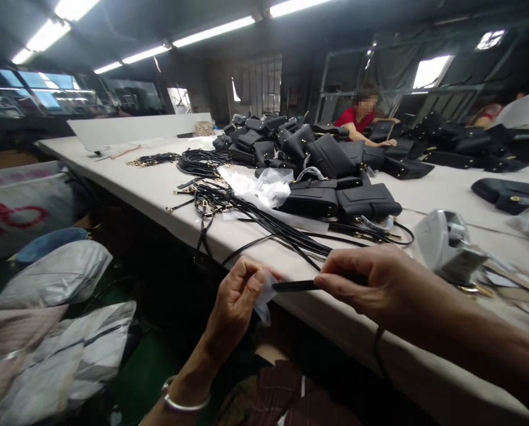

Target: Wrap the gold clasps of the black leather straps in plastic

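Observation:
My left hand (242,290) pinches a small piece of translucent white plastic (263,307) just off the table's front edge. A black strap (295,286) runs from that plastic to my right hand (357,278), whose fingers are closed on it. Whether the strap's end lies inside the plastic, I cannot tell. Behind my hands, a bundle of long black straps (273,222) with gold buckles lies across the table edge, some ends hanging down. Crumpled white plastic (262,184) rests between the bundle and the black bags (364,201).
Many black bags pile up along the pale table (158,189). A clear tape dispenser (446,242) stands to the right. A person in red (355,118) leans over the far side. Wrapped bundles (60,275) lie on the floor at left.

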A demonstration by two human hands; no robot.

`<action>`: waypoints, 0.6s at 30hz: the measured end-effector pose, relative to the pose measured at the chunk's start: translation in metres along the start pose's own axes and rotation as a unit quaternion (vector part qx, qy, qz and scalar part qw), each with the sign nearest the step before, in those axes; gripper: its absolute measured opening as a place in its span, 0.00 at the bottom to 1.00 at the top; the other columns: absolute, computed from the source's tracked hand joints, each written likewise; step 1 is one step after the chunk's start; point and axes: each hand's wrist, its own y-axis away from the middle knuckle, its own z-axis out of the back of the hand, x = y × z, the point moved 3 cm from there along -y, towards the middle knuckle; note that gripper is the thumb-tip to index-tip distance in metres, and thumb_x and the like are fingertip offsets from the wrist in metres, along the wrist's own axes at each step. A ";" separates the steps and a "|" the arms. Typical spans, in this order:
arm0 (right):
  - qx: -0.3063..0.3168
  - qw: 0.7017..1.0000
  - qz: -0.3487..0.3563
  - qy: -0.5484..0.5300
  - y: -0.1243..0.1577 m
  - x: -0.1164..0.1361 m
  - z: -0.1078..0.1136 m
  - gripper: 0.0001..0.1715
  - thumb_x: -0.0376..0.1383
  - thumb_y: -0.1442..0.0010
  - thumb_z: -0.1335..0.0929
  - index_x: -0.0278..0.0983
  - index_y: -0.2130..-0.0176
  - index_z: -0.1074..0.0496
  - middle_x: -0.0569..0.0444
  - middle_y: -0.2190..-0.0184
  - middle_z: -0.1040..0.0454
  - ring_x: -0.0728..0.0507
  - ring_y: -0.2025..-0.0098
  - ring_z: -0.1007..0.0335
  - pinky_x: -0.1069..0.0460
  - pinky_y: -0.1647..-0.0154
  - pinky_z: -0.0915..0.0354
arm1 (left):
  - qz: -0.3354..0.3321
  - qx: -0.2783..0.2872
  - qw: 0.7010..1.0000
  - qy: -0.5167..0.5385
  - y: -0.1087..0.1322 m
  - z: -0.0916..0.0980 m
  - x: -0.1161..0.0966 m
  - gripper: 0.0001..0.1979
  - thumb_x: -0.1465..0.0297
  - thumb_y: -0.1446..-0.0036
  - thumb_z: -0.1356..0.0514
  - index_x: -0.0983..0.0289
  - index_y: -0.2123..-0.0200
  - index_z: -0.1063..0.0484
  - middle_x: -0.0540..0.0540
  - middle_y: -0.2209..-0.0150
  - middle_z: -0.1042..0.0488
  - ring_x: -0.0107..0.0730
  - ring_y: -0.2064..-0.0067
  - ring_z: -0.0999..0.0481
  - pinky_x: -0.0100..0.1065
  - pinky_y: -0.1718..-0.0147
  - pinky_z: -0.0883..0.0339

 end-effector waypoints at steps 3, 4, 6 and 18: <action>-0.017 0.996 0.042 0.071 -0.014 0.030 0.000 0.17 0.47 0.40 0.34 0.40 0.71 0.22 0.59 0.82 0.33 0.51 0.79 0.42 0.57 0.78 0.48 | -0.027 -0.027 0.999 0.002 0.002 0.013 -0.018 0.12 0.63 0.32 0.46 0.63 0.63 0.27 0.53 0.62 0.22 0.32 0.62 0.26 0.31 0.61 0.35; -0.008 0.995 0.057 0.077 -0.019 0.039 -0.004 0.18 0.47 0.39 0.34 0.40 0.71 0.22 0.59 0.82 0.32 0.51 0.78 0.41 0.56 0.78 0.48 | -0.029 -0.031 0.999 0.009 0.003 0.015 -0.022 0.12 0.63 0.32 0.46 0.63 0.64 0.29 0.52 0.65 0.24 0.31 0.64 0.27 0.30 0.62 0.35; 0.029 0.993 0.088 0.071 -0.027 0.053 -0.015 0.19 0.48 0.39 0.34 0.40 0.71 0.22 0.59 0.82 0.31 0.50 0.78 0.40 0.56 0.78 0.48 | -0.027 -0.029 0.999 0.020 0.007 0.017 -0.025 0.12 0.61 0.32 0.46 0.62 0.65 0.33 0.49 0.71 0.29 0.27 0.70 0.31 0.29 0.68 0.37; 0.158 0.980 -0.060 -0.103 -0.043 0.004 0.007 0.25 0.55 0.47 0.30 0.36 0.73 0.27 0.61 0.80 0.46 0.52 0.78 0.56 0.53 0.77 0.59 | 0.047 -0.155 0.959 -0.235 0.055 0.094 0.135 0.14 0.60 0.33 0.53 0.59 0.69 0.40 0.44 0.77 0.41 0.28 0.76 0.36 0.28 0.75 0.40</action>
